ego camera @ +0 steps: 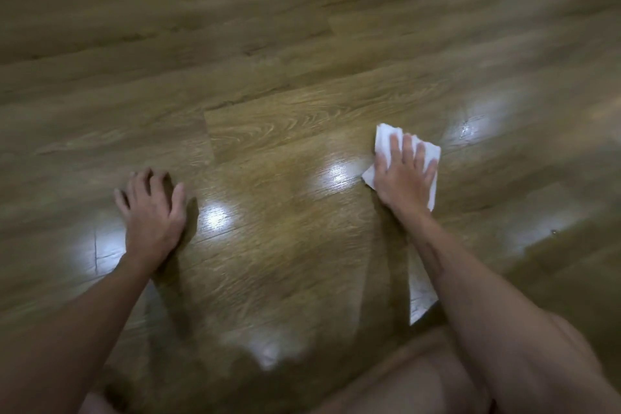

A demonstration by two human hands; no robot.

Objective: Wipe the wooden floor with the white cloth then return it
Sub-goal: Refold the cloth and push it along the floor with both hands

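Two bare hands are down on the wooden floor (285,151), and there is one white cloth (386,141) between them and the boards. Two forearms reach in from the near edge, and a bare knee (403,383) shows low in the view on the right side.

The white cloth lies flat on the floor to the right, under the right hand (405,178). It is a small folded piece, roughly rectangular, turned at an angle to the planks, with one slightly ragged far corner and soft creases across it. Its corners stick out beyond the fingers on the far side, to the left of the hand and along the right edge of the palm. The right hand presses on it with straight, slightly spread fingers, palm down; nothing is curled round the cloth.

The left hand (153,212) rests on bare floor well apart from the cloth, holding nothing, its fingers bent a little at the knuckles with the tips touching the boards and the thumb out to the right.

The floor is brown, wood-grained planks laid in long strips with staggered end joints, glossy enough to throw back several bright patches of light. A pale rectangular piece (420,292) lies on the floor beside the right forearm; I cannot tell what it is.
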